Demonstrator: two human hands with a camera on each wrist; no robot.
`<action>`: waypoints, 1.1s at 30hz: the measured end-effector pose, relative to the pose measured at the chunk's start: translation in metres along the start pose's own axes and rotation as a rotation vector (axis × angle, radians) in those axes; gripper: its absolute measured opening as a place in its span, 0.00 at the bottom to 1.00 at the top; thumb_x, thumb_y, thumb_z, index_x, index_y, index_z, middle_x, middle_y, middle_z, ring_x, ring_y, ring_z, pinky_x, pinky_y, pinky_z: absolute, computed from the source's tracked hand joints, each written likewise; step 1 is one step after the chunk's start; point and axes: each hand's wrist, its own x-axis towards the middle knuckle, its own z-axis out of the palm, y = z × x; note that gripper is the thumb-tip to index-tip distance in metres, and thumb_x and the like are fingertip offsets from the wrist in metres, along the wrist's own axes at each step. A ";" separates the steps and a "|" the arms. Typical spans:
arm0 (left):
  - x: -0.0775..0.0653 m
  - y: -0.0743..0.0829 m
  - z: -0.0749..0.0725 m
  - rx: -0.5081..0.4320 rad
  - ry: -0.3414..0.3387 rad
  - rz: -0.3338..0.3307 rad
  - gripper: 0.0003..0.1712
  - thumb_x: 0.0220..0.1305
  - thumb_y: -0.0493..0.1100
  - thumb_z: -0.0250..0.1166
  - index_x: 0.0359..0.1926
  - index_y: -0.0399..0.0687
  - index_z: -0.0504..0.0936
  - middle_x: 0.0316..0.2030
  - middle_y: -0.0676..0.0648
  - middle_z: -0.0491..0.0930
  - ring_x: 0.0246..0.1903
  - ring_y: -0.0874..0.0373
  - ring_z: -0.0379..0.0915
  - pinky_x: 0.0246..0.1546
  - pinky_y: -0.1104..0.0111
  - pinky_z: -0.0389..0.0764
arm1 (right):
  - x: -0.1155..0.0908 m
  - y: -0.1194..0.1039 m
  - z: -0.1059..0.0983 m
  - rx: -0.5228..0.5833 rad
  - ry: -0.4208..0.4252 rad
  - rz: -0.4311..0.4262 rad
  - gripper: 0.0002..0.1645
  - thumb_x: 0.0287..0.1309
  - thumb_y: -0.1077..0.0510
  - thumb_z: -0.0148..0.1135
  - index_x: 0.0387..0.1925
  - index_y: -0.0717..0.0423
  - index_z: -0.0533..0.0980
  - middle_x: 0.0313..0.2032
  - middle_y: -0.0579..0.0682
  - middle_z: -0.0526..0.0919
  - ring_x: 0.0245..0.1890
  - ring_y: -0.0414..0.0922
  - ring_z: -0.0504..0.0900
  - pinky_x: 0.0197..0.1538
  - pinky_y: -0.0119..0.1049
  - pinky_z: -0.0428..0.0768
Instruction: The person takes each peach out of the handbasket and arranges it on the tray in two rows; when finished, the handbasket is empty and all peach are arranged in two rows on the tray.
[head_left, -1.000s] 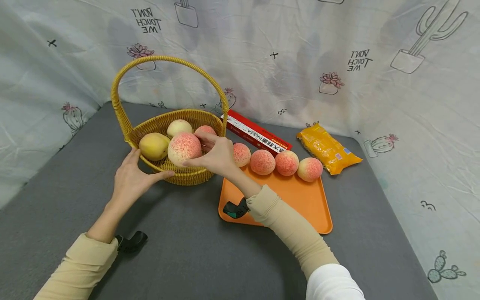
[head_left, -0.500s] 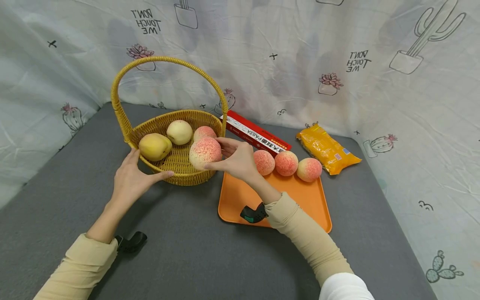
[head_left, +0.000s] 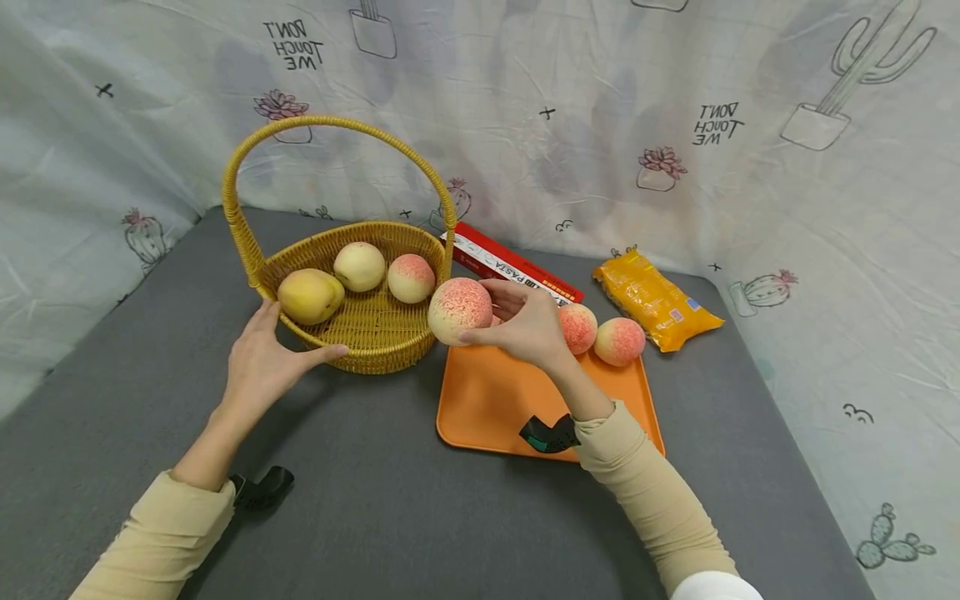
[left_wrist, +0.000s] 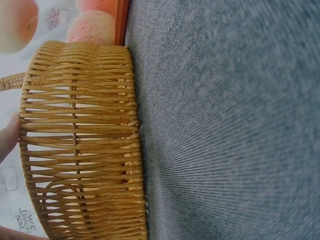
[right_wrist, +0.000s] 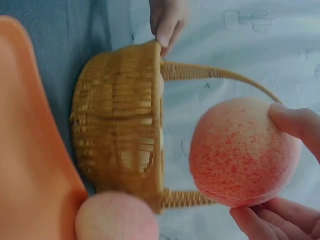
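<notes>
Head view: my right hand has a speckled peach in a firm pinch, thumb low on the near side, fingers behind. Peach is in the air between the basket's right edge and the far left corner of the orange tray. Right wrist view agrees: thumb tip on one side, fingertips on the other.

My left hand is on the yellow wicker basket, grasping the rim: thumb along the near edge, fingers at the left edge. Left wrist view gives mostly basket wall, thumb tip at the rim, other fingers only partly in frame.

Basket stands upright on the grey table, left half, toward the far edge; tall handle arches over it. Contents: yellow fruit at the left edge, pale fruit at the far edge, blush peach at the right edge.

Tray is right of the basket. Along its far edge I see a middle peach, then a corner peach by the far right corner. A pink sliver shows behind my grip; can't make out more.

Behind the tray, a red pasta box lies at a slant. Orange packet is near the table's far right corner. Cactus-print cloth hangs behind the table.
</notes>
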 end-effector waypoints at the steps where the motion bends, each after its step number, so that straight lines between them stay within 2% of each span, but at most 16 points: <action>1: 0.000 0.001 0.000 -0.002 -0.001 -0.002 0.68 0.49 0.65 0.73 0.74 0.28 0.46 0.72 0.27 0.44 0.67 0.26 0.46 0.60 0.34 0.55 | -0.002 0.002 -0.004 -0.013 0.000 0.016 0.39 0.35 0.66 0.81 0.55 0.66 0.77 0.50 0.59 0.83 0.50 0.49 0.83 0.51 0.35 0.80; 5: 0.000 0.002 0.000 -0.002 -0.002 -0.001 0.68 0.50 0.65 0.73 0.74 0.28 0.46 0.72 0.27 0.44 0.67 0.26 0.46 0.60 0.34 0.54 | -0.008 0.013 -0.014 -0.070 -0.021 0.032 0.38 0.36 0.64 0.81 0.55 0.66 0.77 0.51 0.59 0.82 0.51 0.51 0.83 0.52 0.37 0.80; 9: 0.000 0.002 -0.001 0.002 0.002 0.006 0.68 0.49 0.65 0.73 0.73 0.27 0.46 0.72 0.27 0.45 0.67 0.26 0.46 0.60 0.35 0.55 | -0.013 0.024 -0.016 -0.162 -0.058 0.014 0.39 0.35 0.63 0.82 0.55 0.67 0.78 0.51 0.59 0.82 0.51 0.52 0.83 0.53 0.40 0.80; 17: 0.000 0.002 0.000 0.000 -0.005 -0.001 0.68 0.50 0.65 0.73 0.73 0.27 0.46 0.72 0.27 0.44 0.67 0.26 0.45 0.60 0.34 0.54 | -0.022 0.045 -0.007 -0.292 -0.093 0.054 0.39 0.30 0.59 0.84 0.52 0.62 0.81 0.47 0.56 0.85 0.46 0.50 0.85 0.49 0.39 0.82; 22: 0.001 0.002 0.000 -0.001 -0.010 -0.009 0.68 0.50 0.64 0.73 0.73 0.27 0.46 0.72 0.27 0.44 0.68 0.26 0.45 0.60 0.34 0.54 | -0.025 0.054 0.000 -0.359 -0.105 0.034 0.39 0.27 0.58 0.84 0.49 0.62 0.82 0.45 0.56 0.86 0.45 0.49 0.85 0.48 0.38 0.82; 30: 0.001 0.001 0.001 0.000 -0.015 -0.013 0.68 0.50 0.64 0.73 0.73 0.27 0.45 0.72 0.27 0.44 0.68 0.26 0.45 0.60 0.34 0.54 | -0.028 0.060 0.005 -0.471 -0.151 -0.003 0.39 0.32 0.54 0.84 0.51 0.62 0.81 0.45 0.55 0.86 0.45 0.49 0.85 0.49 0.40 0.82; 33: 0.001 0.001 0.000 0.001 -0.012 -0.013 0.68 0.50 0.64 0.73 0.73 0.27 0.45 0.72 0.27 0.44 0.68 0.26 0.45 0.60 0.34 0.54 | -0.029 0.061 0.006 -0.475 -0.149 -0.014 0.38 0.34 0.54 0.83 0.51 0.63 0.80 0.45 0.56 0.85 0.45 0.49 0.85 0.48 0.40 0.82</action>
